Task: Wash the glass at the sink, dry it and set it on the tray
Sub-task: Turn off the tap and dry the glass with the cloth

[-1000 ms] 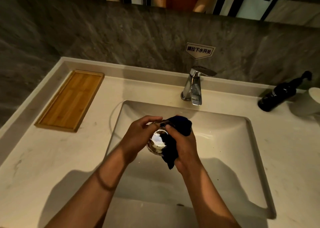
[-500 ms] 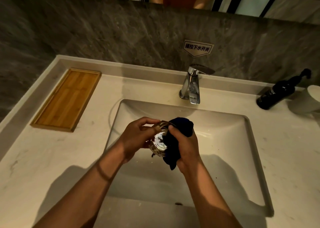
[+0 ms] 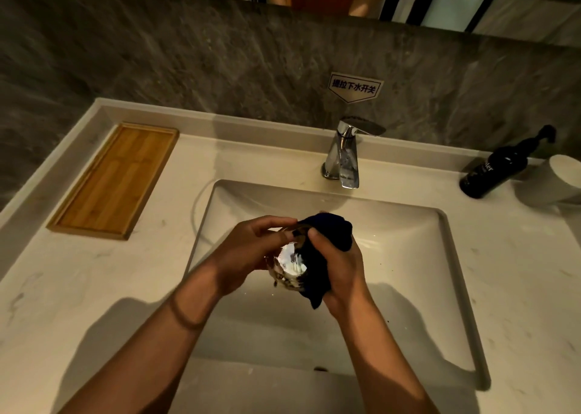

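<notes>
Over the white sink basin [image 3: 405, 256] I hold a clear glass [image 3: 288, 267], its shiny bottom turned toward me. My left hand [image 3: 248, 253] grips the glass from the left, fingers curled over its rim. My right hand [image 3: 341, 267] presses a dark blue cloth [image 3: 323, 234] against the glass's right side, and the cloth hides that side. The empty bamboo tray [image 3: 114, 179] lies on the counter at the back left.
A chrome faucet [image 3: 344, 155] stands behind the basin with no water running. A black pump bottle [image 3: 500, 168] and a white cup [image 3: 556, 179] sit at the back right. The stone wall with a small sign [image 3: 355, 87] rises behind the counter.
The hands, glass and cloth stay over the basin in nearly the same spot. The cloth and fingers have shifted slightly around the glass.
</notes>
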